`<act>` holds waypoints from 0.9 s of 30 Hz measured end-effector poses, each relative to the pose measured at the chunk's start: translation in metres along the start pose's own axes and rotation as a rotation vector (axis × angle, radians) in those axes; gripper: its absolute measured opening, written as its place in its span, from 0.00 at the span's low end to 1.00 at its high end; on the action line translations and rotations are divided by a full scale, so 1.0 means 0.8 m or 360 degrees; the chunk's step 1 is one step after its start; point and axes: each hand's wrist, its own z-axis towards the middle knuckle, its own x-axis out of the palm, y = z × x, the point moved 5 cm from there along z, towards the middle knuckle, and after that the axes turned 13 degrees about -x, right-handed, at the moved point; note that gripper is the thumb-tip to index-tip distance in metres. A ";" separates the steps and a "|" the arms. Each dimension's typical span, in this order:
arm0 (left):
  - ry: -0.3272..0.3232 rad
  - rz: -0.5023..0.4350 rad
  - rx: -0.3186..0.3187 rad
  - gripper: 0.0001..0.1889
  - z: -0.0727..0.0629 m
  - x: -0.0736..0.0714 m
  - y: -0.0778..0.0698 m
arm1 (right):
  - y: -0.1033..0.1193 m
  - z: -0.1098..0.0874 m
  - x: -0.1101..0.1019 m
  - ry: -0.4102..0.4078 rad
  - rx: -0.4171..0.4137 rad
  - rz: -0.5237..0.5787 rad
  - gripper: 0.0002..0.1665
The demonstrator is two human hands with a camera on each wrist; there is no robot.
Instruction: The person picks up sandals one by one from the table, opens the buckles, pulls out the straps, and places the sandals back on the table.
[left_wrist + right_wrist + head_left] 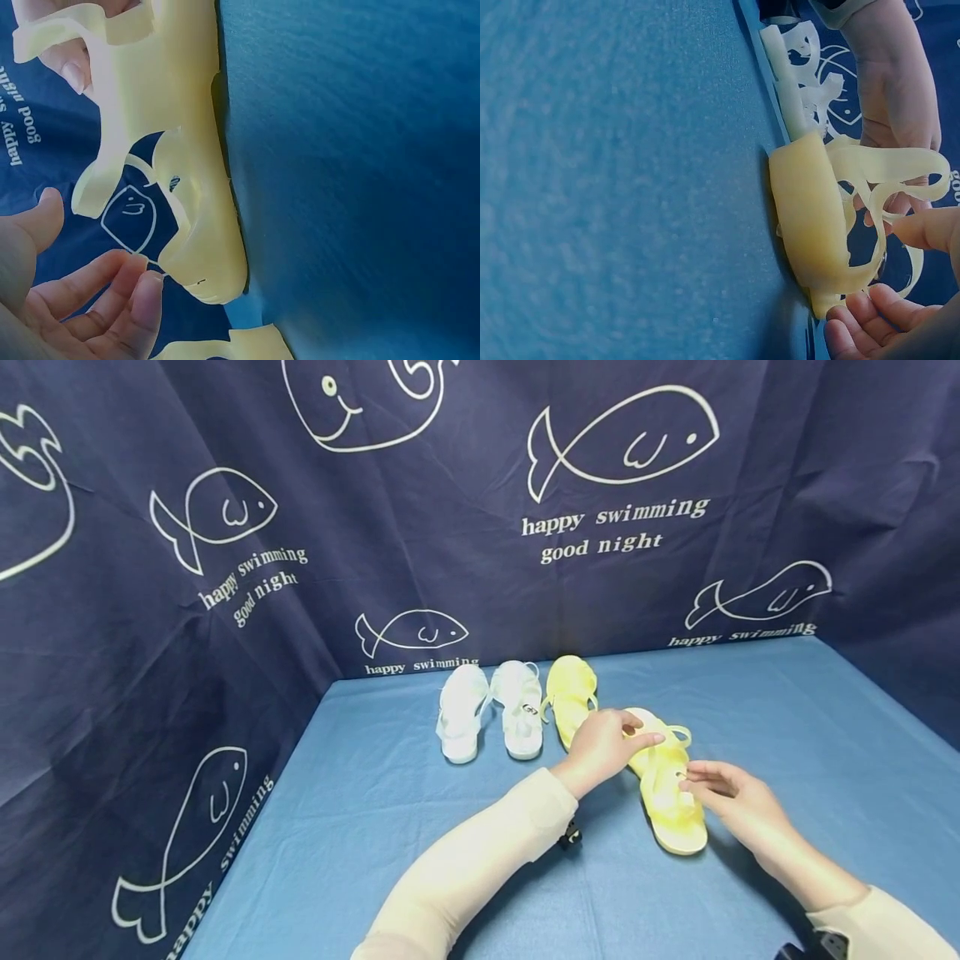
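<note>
A yellow sandal lies on the blue cloth, its toe end toward me. Over its heel end reaches my left hand; in the left wrist view its fingertips are at the heel edge, thumb well apart. My right hand is at the sandal's right side by the front straps. In the right wrist view, its thumb is by a strap while the fingers lie lower near the sole, a gap between them. A second yellow sandal stands behind, partly hidden by my left hand.
Two pale mint sandals stand side by side left of the yellow ones, near the back edge. Dark blue curtains with white fish drawings hang behind and at the left. Blue cloth covers the table.
</note>
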 end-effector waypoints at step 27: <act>0.0214 -0.0484 -0.0109 0.43 -0.066 -0.005 0.021 | -0.005 -0.024 -0.006 0.0126 0.0043 0.0186 0.48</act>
